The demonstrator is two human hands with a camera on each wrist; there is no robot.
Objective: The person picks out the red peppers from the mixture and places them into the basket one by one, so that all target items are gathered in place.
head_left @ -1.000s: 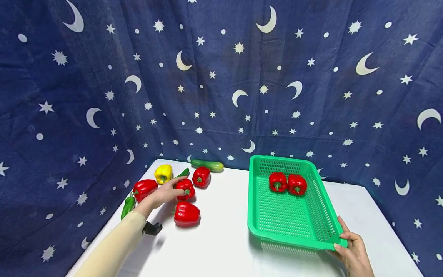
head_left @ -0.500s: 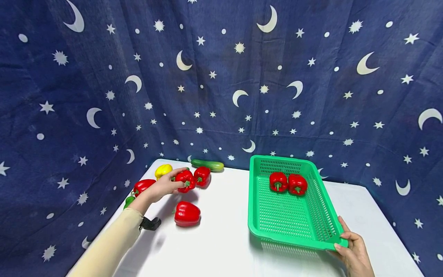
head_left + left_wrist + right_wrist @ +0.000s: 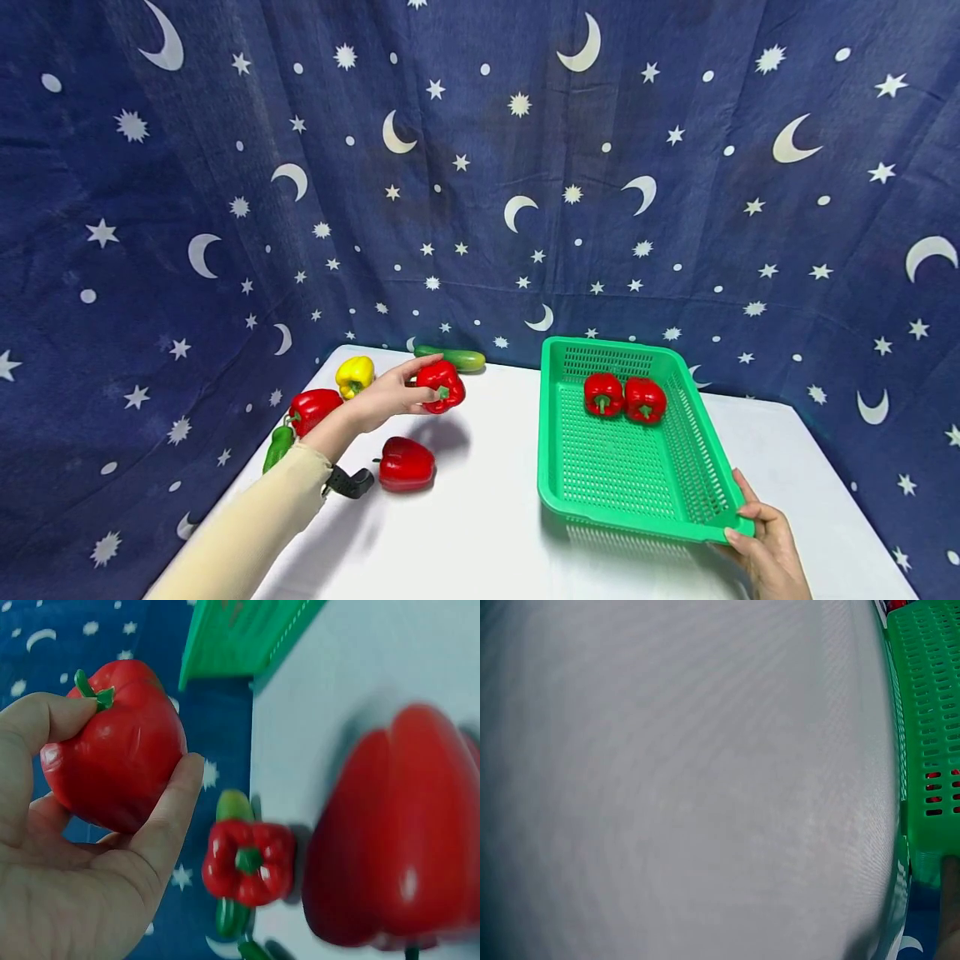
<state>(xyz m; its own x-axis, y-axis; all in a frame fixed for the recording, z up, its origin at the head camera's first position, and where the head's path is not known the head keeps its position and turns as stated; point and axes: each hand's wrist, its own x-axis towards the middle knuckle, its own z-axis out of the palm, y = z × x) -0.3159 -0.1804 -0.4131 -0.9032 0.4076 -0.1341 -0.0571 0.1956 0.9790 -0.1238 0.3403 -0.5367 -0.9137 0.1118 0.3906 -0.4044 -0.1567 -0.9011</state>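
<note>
My left hand [image 3: 390, 395] grips a red bell pepper [image 3: 124, 750] by its sides, thumb beside the green stem, and holds it up over the table. In the head view this pepper hides another red bell pepper [image 3: 250, 862], which the left wrist view shows in front of a cucumber [image 3: 465, 361]. Nearer on the table lies a red bell pepper [image 3: 406, 465], large in the left wrist view. At the right, my right hand [image 3: 767, 546] grips the near right corner of a green plastic basket [image 3: 600, 518]. Two red bell peppers [image 3: 603, 395] sit side by side in its far half.
Along the table's left side lie a yellow bell pepper [image 3: 355, 376], a red bell pepper [image 3: 311, 408] partly behind the left wrist, and a green pepper [image 3: 278, 448]. A dark blue curtain [image 3: 480, 167] with moons and stars stands behind the white table [image 3: 480, 517].
My left hand has lifted the red bell pepper from among the others and moved it right, now in front of the one beside it. The right hand and the basket have stayed put.
</note>
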